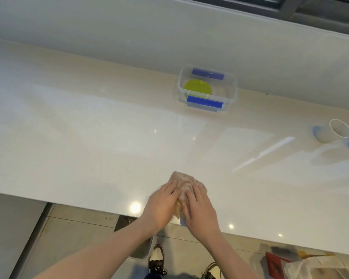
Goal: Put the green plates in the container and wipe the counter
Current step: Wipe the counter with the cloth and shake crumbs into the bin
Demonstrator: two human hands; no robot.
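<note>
Beige cloth (186,183) under two flat hands, left hand (161,206), right hand (199,210), fingers extended, pressing; one green plate (197,88) in one container (231,91)

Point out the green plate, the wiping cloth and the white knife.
green plate (197,88), head view, centre of its face.
cloth (184,181), head view, bare part beyond the fingers.
white knife (264,154), head view, mid-blade.

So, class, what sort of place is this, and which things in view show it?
Probably a home kitchen: a long pale counter, a clear food container holding a green plate, and both hands pressing a cloth near the counter's edge.
</note>
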